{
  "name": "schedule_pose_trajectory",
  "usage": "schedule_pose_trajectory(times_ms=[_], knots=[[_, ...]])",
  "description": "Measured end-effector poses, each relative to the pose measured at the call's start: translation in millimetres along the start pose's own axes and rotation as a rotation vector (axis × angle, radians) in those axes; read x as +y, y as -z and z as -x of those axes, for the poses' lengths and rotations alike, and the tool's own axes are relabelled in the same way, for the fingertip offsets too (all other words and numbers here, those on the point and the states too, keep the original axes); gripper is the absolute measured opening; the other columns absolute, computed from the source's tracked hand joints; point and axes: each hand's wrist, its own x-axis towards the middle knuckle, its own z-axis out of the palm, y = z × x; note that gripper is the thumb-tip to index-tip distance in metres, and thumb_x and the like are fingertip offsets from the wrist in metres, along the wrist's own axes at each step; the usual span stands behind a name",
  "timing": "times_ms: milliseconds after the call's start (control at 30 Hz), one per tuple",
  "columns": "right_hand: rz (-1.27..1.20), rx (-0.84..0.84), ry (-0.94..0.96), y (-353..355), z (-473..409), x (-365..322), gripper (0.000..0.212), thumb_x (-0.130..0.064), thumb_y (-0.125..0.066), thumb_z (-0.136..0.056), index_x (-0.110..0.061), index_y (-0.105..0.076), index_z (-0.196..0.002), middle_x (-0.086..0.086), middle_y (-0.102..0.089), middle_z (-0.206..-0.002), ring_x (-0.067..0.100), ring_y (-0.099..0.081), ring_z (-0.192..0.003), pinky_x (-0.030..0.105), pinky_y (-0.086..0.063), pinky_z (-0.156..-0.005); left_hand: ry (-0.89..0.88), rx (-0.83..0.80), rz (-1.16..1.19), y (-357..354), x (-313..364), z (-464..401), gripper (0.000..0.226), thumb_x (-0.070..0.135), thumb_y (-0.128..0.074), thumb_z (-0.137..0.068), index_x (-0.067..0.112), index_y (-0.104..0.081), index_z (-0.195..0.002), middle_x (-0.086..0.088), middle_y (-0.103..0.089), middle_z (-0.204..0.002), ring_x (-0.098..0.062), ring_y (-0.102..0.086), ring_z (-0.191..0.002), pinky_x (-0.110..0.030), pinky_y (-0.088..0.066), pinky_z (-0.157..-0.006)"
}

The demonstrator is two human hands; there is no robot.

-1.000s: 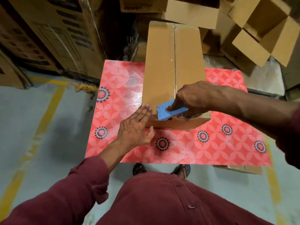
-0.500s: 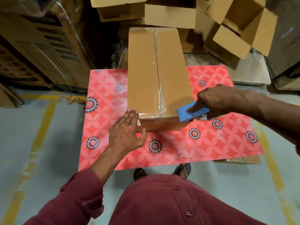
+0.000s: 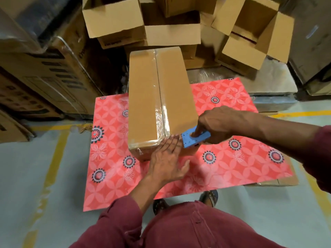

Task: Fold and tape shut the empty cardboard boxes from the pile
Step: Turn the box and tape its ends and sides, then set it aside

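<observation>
Head view: the cardboard box (image 3: 161, 104) lies lengthwise on the red patterned desk (image 3: 232, 169), clear tape (image 3: 162, 111) along its seam. The left hand (image 3: 167, 161), fingers flat, presses the near end; the right hand (image 3: 215, 124) grips the blue dispenser (image 3: 195, 138) at the corner. A skewed pull could wrinkle or lift the tape. Half a second ago the left hand sat nearer the left corner.

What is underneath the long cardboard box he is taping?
The taped box lies on a red flowered sheet that covers a low surface. What that surface is cannot be seen; only a cardboard corner peeks out at the sheet's right edge.
</observation>
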Motion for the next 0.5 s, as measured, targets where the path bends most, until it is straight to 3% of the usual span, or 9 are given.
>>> schedule_pose_trajectory(times_ms=[167,300,500], knots=[[-0.071,-0.036,0.02,-2.2,10.5,24.2,0.045,-0.065,-0.064,-0.086,-0.064,-0.057,-0.13,-0.013,-0.072,-0.105,0.02,-0.067,-0.101,0.031,-0.053,-0.073,-0.018,0.051,0.037,-2.7,0.1,0.6,0.085,0.052,-0.064,-0.084,0.002,-0.05,-0.151,-0.017,-0.05,-0.156,-0.028,-0.048,-0.146,-0.047,-0.039,-0.12],[-0.107,-0.063,-0.012,-8.6,26.6,48.3,0.044,-0.058,-0.067,-0.086,-0.063,-0.059,-0.129,-0.014,-0.073,-0.104,0.018,-0.067,-0.098,0.028,-0.049,-0.071,-0.012,0.093,0.042,-4.6,0.1,1.2,0.081,0.049,-0.064,-0.083,0.001,-0.055,-0.147,-0.018,-0.052,-0.154,-0.029,-0.05,-0.144,-0.049,-0.044,-0.115],[-0.076,-0.128,-0.065,-35.2,57.4,100.1,0.05,-0.057,-0.067,-0.084,-0.067,-0.054,-0.131,-0.015,-0.073,-0.107,0.017,-0.068,-0.098,0.032,-0.057,-0.078,0.007,0.057,0.005,-0.7,5.8,-1.6,0.081,0.052,-0.059,-0.084,0.003,-0.054,-0.148,-0.017,-0.053,-0.153,-0.029,-0.052,-0.142,-0.05,-0.046,-0.114]])
